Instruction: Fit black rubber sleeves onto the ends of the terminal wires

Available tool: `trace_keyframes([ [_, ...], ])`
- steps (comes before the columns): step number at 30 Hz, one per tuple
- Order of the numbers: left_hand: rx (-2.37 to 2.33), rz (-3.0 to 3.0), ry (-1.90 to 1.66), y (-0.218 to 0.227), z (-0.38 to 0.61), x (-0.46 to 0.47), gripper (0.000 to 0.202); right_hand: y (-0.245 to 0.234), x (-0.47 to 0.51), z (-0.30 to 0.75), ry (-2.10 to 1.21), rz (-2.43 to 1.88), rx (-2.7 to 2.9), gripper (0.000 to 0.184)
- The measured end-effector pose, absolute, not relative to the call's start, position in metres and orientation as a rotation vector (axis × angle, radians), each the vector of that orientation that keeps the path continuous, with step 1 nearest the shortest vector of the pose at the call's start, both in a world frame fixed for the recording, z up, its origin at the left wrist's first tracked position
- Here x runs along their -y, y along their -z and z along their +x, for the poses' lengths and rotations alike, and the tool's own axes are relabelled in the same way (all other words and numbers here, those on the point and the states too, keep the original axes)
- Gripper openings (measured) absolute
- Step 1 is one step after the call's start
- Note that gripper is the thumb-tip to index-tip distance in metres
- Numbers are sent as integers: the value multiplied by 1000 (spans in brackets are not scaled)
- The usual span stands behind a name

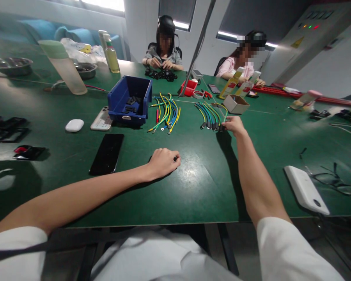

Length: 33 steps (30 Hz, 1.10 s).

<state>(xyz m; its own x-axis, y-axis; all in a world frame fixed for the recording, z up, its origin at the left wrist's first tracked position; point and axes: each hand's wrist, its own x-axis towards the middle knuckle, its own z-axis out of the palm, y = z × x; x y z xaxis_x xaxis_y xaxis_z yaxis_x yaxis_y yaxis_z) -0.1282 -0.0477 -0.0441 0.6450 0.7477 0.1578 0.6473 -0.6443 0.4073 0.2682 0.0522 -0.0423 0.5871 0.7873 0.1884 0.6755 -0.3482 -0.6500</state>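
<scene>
My left hand (165,160) rests on the green table, fingers curled closed around a small black piece (175,159) that barely shows. My right hand (234,125) reaches forward to the right-hand row of wires (209,116), its fingers pinched on a yellow-green wire (225,114) at the row's right end. Dark sleeves cover the near ends of these wires. Left of that row lies a looser bunch of yellow, green and blue wires (166,111) with bare metal lugs. Beside it, a blue bin (130,97) contains several small black pieces (133,102).
A black phone (107,154), another phone (102,119) and a white earbud case (74,125) lie left. A small carton (236,104) stands behind my right hand. Right are a white power bank (306,189) and glasses (336,182). Two people sit across the table (193,195).
</scene>
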Motion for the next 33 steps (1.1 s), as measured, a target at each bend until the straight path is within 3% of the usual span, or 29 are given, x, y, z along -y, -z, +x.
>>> trace_keyframes([
  [33,-1109,2583,-441,45,-129,47,26,48,-53,257,21,-2417,1394,34],
])
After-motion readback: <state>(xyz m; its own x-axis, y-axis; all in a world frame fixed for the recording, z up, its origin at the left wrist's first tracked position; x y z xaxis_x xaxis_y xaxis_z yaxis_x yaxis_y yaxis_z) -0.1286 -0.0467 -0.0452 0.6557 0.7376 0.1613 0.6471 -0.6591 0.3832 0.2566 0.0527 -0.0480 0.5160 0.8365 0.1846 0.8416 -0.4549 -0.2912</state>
